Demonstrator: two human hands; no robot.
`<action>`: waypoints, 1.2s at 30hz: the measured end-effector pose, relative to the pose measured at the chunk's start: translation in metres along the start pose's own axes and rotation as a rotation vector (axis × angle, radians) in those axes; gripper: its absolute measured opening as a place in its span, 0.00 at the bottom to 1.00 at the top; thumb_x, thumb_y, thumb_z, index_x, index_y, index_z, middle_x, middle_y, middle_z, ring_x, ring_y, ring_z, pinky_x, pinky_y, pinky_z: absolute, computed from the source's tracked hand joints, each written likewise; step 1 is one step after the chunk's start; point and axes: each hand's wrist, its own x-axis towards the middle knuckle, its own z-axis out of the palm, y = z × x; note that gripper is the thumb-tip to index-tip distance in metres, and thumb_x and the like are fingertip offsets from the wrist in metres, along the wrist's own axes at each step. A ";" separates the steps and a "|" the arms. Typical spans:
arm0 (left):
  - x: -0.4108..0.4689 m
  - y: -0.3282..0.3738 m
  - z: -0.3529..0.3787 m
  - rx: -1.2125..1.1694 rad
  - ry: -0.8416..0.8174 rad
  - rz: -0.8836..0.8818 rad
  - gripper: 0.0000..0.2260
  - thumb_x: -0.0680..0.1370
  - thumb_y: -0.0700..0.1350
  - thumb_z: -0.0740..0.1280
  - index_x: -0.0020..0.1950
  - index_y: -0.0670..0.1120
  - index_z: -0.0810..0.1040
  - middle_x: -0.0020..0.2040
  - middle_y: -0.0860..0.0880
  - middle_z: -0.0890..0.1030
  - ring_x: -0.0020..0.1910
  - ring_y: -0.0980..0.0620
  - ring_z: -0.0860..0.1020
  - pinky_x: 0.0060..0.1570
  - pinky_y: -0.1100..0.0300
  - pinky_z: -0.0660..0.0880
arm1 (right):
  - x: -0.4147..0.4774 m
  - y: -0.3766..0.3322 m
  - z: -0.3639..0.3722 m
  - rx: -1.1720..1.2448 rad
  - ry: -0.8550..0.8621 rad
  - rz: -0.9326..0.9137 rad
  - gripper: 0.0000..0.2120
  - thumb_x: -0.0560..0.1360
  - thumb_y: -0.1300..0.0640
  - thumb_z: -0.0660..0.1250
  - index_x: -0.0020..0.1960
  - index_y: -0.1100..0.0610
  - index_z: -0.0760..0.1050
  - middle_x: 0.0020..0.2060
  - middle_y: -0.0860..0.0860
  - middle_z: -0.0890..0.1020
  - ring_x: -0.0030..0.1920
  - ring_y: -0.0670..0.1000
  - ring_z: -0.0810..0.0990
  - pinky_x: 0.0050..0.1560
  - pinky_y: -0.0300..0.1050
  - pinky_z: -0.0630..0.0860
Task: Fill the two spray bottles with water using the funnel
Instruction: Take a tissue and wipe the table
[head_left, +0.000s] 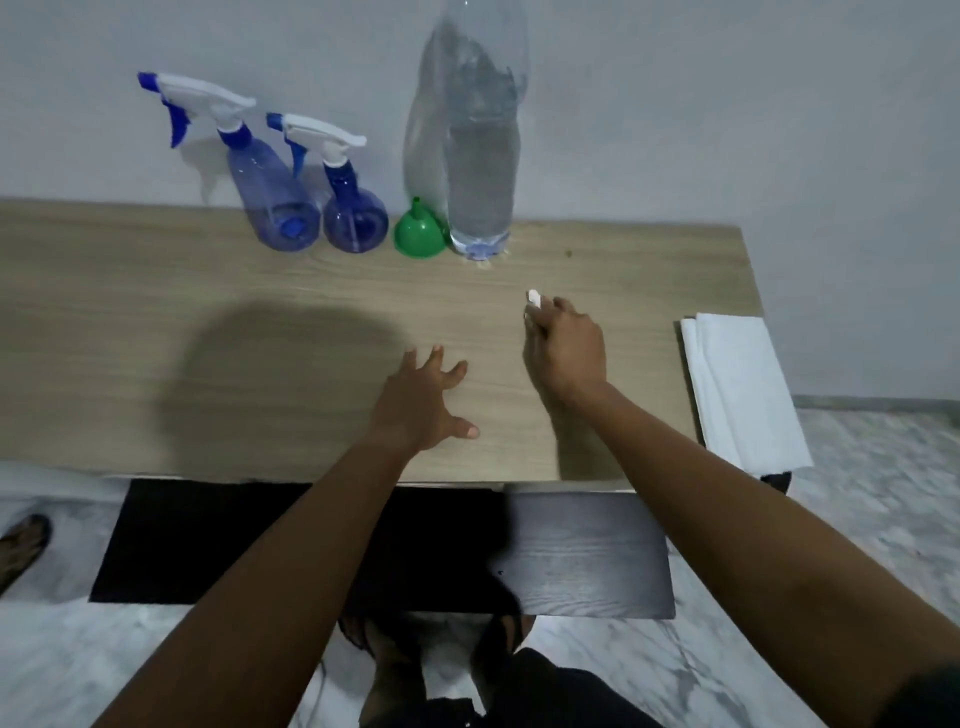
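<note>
Along the far edge of the light wooden table (156, 312), against the wall, stood a tight row. The two translucent blue plastic spray bottles with white-and-blue trigger heads, the taller (270, 202) and the shorter (353, 218), were at about 11 o'clock from my hands, almost touching each other. The small green plastic funnel (420, 236) sat spout up just beside them, and the tall clear plastic water bottle (480, 171) rose at 12 o'clock, close against the funnel. A folded white cloth (743, 389) lay at 3 o'clock, overhanging the table's right edge. The bare tabletop ran wide from 9 o'clock to the middle, and nothing lay between my hands and the row. My left hand (421, 400) was palm down near the near edge, fingers spread wide and holding nothing; I could not tell whether it touched the wood. My right hand (569, 353), at 1 o'clock from it, pinched a small white object (533, 297) at its fingertips, short of the water bottle.
</note>
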 end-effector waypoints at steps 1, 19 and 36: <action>0.000 0.000 0.000 0.005 -0.005 -0.004 0.45 0.69 0.62 0.76 0.81 0.57 0.56 0.83 0.49 0.49 0.81 0.41 0.42 0.77 0.40 0.55 | -0.008 0.000 0.002 -0.036 0.010 -0.072 0.14 0.80 0.57 0.61 0.62 0.57 0.80 0.52 0.57 0.83 0.49 0.63 0.80 0.51 0.53 0.76; -0.015 0.039 -0.008 0.113 0.083 0.084 0.33 0.72 0.57 0.71 0.77 0.54 0.67 0.74 0.48 0.69 0.72 0.42 0.67 0.66 0.47 0.72 | -0.129 0.013 -0.060 0.273 -0.035 0.226 0.08 0.77 0.60 0.72 0.54 0.54 0.87 0.48 0.55 0.88 0.48 0.54 0.86 0.49 0.41 0.77; 0.042 0.333 0.073 -0.196 0.112 0.023 0.48 0.69 0.72 0.66 0.81 0.58 0.47 0.83 0.49 0.44 0.79 0.36 0.52 0.70 0.32 0.59 | -0.147 0.261 -0.191 0.415 0.353 0.716 0.02 0.73 0.56 0.75 0.43 0.53 0.86 0.34 0.45 0.85 0.37 0.45 0.84 0.43 0.44 0.81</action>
